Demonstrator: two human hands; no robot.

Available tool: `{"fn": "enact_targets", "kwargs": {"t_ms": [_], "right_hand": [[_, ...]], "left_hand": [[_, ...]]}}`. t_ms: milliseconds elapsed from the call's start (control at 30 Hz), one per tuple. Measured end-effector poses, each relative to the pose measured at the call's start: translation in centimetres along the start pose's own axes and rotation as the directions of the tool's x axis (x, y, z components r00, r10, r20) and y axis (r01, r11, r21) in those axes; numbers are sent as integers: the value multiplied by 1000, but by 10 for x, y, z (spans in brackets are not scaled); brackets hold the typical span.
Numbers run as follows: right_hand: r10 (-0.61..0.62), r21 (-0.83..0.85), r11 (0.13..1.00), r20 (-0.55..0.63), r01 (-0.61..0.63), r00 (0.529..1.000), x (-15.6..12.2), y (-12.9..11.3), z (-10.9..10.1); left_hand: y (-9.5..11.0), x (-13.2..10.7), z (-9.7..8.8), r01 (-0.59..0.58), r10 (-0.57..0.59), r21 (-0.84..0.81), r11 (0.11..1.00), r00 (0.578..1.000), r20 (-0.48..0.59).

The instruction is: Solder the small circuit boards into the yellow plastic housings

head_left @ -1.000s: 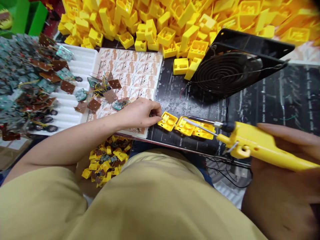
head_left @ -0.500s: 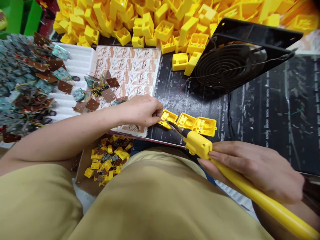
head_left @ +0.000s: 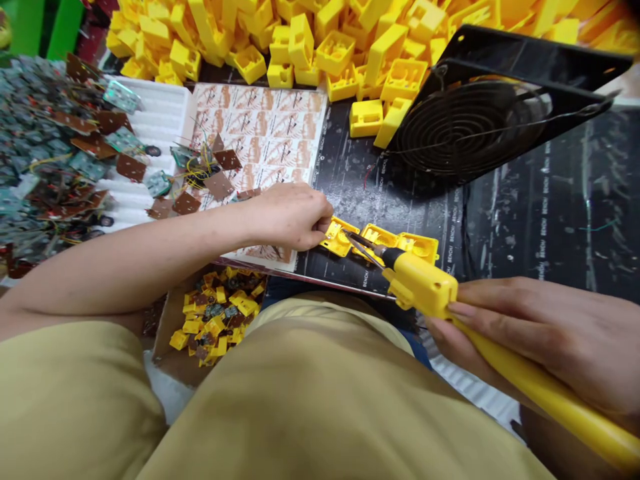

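From my station I saw the right hand [head_left: 545, 340] with its grip clenched round the yellow soldering iron [head_left: 425, 288]. The fingers lay along the top of the handle and the thumb sat under it. The forearm came in low from the right with the wrist fairly flat, so the iron slanted forward and leftward, away from that grip.

Its metal tip [head_left: 356, 239] reached the near-right edge of the leftmost housing [head_left: 336, 239]. I could not tell whether the tip touched it. That housing was the first in a row of three open yellow housings [head_left: 400, 245] lying on the black desk [head_left: 550, 200].

The left hand [head_left: 293, 217] had its grip pinched shut on the far-left edge of the same housing. Its knuckles were up, and the forearm lay across the front edge of a printed sheet [head_left: 265, 130].

In my judgement the left grip needed to pin the housing flat. Its fingertips were just beside the hot tip and should have stayed clear of it. The right grip did best braced low, bringing only the tip to the joint at that shallow slant.

Beyond both grips stood a black fan [head_left: 465, 127] and a heap of yellow shells [head_left: 325, 47]. Well left of the left grip lay loose circuit boards [head_left: 45, 153]. Under that forearm was a carton of assembled pieces [head_left: 215, 320].
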State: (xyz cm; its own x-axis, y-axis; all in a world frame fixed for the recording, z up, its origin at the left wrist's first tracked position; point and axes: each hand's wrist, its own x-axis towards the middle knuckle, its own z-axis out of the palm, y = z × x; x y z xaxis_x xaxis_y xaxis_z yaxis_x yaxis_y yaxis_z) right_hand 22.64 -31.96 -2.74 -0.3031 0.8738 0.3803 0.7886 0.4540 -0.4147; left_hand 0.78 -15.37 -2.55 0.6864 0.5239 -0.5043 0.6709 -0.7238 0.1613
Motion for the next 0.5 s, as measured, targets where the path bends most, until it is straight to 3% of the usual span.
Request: {"fn": "enact_targets", "kwargs": {"t_ms": [200,300,400,500], "right_hand": [[-117,23,993,-32,117,993,-3,13,-1],[-83,60,994,-81,88,993,-12,23,5],[-9,40,999,-96,13,995,-23,32,11],[58,60,997,-73,-54,996,-26,29,11]], "left_hand": [[1,-3,0,10,-9,31,999,1000,-22],[0,-8,2,1,3,54,999,998,-63],[-8,-9,9,-35,28,-38,999,984,-176],[-17,-5,22,-57,-1,-159,986,939,-343]]}}
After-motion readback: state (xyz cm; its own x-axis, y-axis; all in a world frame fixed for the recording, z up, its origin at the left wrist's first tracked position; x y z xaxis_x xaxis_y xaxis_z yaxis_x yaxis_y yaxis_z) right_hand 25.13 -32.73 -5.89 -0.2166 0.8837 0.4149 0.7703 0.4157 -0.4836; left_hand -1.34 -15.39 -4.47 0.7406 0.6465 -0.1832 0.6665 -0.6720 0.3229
